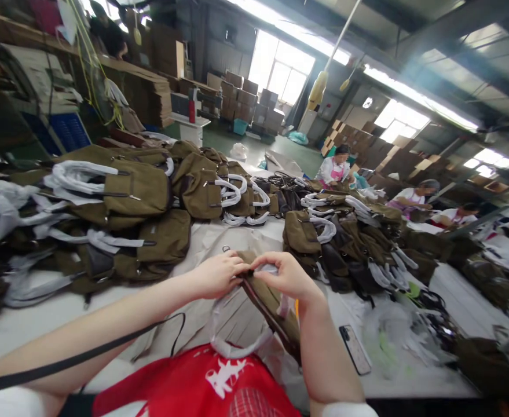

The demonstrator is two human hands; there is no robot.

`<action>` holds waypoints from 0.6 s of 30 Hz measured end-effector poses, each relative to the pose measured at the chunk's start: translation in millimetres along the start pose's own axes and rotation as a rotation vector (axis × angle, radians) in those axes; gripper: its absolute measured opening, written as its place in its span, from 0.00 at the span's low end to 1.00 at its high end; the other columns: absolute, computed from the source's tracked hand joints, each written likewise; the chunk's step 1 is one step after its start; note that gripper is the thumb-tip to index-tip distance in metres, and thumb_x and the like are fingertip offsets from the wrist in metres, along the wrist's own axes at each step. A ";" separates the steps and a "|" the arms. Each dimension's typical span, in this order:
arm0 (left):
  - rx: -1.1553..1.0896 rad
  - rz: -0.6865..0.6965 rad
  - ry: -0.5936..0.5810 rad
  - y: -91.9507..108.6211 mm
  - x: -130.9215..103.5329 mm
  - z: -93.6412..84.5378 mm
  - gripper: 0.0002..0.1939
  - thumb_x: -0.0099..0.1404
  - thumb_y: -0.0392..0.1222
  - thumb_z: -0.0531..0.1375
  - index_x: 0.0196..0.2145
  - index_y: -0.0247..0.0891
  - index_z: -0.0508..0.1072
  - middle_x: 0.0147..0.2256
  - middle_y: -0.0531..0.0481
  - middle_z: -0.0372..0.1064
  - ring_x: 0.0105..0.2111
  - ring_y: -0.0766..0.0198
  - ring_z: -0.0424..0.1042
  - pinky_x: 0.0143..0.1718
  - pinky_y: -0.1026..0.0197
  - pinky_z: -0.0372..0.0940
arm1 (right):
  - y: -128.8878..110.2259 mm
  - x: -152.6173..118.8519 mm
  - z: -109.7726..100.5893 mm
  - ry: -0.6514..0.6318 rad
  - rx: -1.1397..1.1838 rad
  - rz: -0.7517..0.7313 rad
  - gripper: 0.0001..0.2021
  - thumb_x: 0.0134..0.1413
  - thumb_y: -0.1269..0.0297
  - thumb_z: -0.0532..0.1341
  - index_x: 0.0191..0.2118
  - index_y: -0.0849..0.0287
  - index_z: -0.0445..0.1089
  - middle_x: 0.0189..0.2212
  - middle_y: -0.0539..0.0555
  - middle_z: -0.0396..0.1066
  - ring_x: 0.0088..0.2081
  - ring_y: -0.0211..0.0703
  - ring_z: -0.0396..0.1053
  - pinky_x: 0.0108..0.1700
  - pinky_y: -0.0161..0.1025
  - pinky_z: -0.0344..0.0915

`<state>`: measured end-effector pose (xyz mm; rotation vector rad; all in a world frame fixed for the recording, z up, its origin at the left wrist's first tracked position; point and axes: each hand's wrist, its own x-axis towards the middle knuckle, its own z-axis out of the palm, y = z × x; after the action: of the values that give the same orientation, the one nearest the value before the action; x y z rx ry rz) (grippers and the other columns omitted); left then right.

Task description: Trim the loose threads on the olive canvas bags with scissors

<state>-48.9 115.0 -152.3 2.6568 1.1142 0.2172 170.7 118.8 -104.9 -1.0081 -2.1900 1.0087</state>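
Workshop table (428, 379): pale, cluttered.
Left hand (219, 273): closed on held bag's (268, 294) far end.
Right hand (288, 277): pinching that end, forearm alongside.
Held bag: between forearms, long axis slanting near right.
Olive bags (139, 188): heaped left and right.

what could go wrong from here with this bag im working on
The dark strap across the left forearm might catch or tug as both hands work at the olive bag. The white-wrapped handle loops out close to the red apron, so it could snag there. The phone lies beside the right forearm and may get knocked if that arm swings outward.
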 end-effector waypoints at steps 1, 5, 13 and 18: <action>0.001 0.016 -0.044 2.9 5.8 1.5 0.16 0.68 0.44 0.55 0.49 0.41 0.75 0.46 0.43 0.75 0.51 0.51 0.70 0.55 0.50 0.63 | 5.7 -1.1 -1.5 0.051 -0.019 0.002 0.07 0.50 0.68 0.63 0.36 0.61 0.77 0.33 0.52 0.78 0.35 0.40 0.72 0.42 0.35 0.66; -0.026 -0.137 -0.127 6.6 25.0 3.7 0.23 0.60 0.56 0.62 0.46 0.36 0.74 0.39 0.40 0.76 0.40 0.48 0.74 0.41 0.54 0.65 | 21.0 -5.3 -3.9 0.058 -0.037 -0.027 0.08 0.48 0.69 0.64 0.37 0.62 0.77 0.32 0.52 0.77 0.32 0.38 0.71 0.37 0.33 0.65; -0.306 -0.179 -0.107 4.5 27.2 26.3 0.29 0.69 0.58 0.43 0.26 0.36 0.72 0.24 0.44 0.70 0.26 0.59 0.68 0.29 0.60 0.55 | -5.9 -27.7 -2.0 0.331 -0.519 -0.053 0.14 0.52 0.64 0.65 0.46 0.61 0.73 0.47 0.61 0.72 0.51 0.53 0.67 0.55 0.47 0.62; -0.799 -0.494 0.155 10.4 8.4 67.7 0.34 0.63 0.68 0.40 0.18 0.38 0.65 0.19 0.49 0.63 0.24 0.62 0.63 0.30 0.61 0.58 | -14.0 -53.6 64.5 -0.189 -0.389 0.112 0.25 0.55 0.47 0.63 0.53 0.57 0.69 0.37 0.56 0.77 0.40 0.53 0.75 0.44 0.44 0.69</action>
<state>-20.3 102.2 -213.8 1.6446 1.3280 0.6212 151.3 43.6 -139.3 -1.2627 -2.5759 0.7644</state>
